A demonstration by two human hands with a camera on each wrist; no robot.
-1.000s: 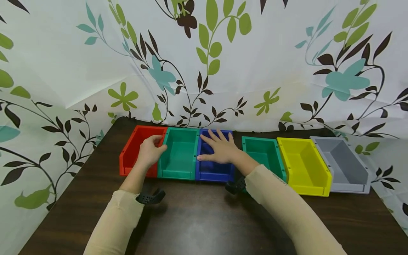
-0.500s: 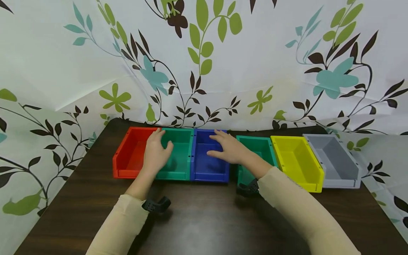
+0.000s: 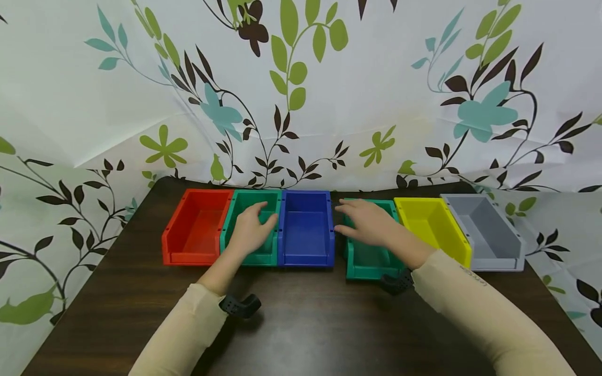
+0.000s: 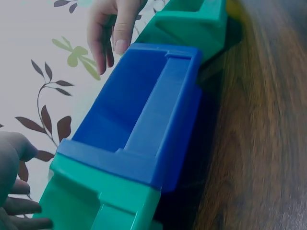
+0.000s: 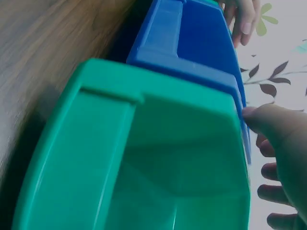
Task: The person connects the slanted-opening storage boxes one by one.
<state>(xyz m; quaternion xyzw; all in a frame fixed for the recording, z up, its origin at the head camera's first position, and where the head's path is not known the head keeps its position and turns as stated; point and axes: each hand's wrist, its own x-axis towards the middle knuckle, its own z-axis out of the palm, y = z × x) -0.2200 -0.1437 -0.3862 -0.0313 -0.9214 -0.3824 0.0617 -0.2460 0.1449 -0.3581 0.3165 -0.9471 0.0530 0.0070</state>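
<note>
In the head view my left hand (image 3: 251, 230) is over the left green bin (image 3: 270, 255), fingers loosely bent and holding nothing. My right hand (image 3: 369, 224) hovers at the back of the right green bin (image 3: 364, 272), thumb and fingers apart, gripping nothing. Between the two hands sits a blue bin (image 3: 308, 230), its inside bare. From the right wrist, the right thumb (image 5: 268, 120) is near the corner where the blue and green rims meet; whether it touches cannot be told. The left wrist view shows the left fingers (image 4: 21, 206) beside the green bin's edge.
A red bin (image 3: 199, 224) adjoins the left green one. To the right stand a yellow bin (image 3: 430, 222) and a grey bin (image 3: 484, 230). A narrow gap parts the blue bin from the right green bin. Behind the dark wooden table (image 3: 301, 324) hangs a leaf-patterned sheet (image 3: 329, 104).
My left hand has moved right, from the red bin's edge to over the left green bin. The right hand has gone right, from the blue bin to the right green bin. The view has shifted slightly.
</note>
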